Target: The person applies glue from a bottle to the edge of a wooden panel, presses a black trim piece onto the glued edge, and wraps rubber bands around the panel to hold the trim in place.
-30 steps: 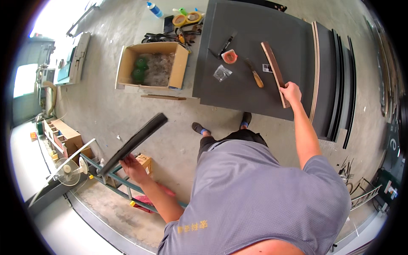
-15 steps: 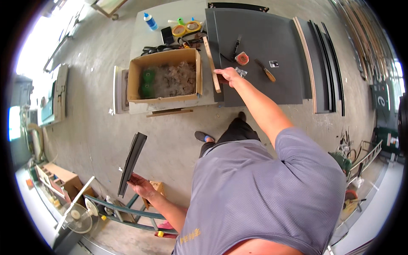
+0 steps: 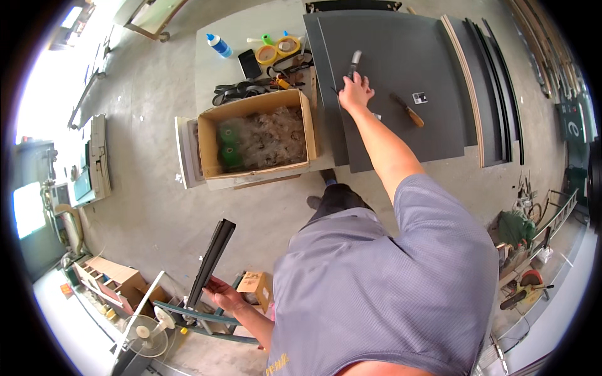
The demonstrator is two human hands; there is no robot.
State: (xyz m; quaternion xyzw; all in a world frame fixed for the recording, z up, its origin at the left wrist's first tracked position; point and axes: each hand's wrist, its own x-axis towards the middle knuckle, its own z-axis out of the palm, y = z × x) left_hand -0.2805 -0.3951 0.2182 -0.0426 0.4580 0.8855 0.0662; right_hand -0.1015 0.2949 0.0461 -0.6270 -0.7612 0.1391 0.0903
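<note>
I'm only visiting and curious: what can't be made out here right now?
All in the head view:
Part of the dark tool: hidden by the right hand.
Bottom of the cardboard box: covered by crumpled plastic.
Details on the small card: too small.
Far end of the wheeled cart: cut off by the upper edge.

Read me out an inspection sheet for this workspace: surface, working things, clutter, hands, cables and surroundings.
Surface: large dark grey panel; pale tabletop to its left.
Working things: dark grooved bar; pale-tipped tool; wood-handled tool lying on the panel.
Clutter: open carton holding clear plastic and green items; yellow rolls, blue-and-white bottle, black phone, black straps.
Hands: left hand grips the bar; right hand is at the pale-tipped tool, grip partly hidden.
Cables: none clearly made out.
Surroundings: concrete floor; fan at lower left; long bars at upper right.
</note>
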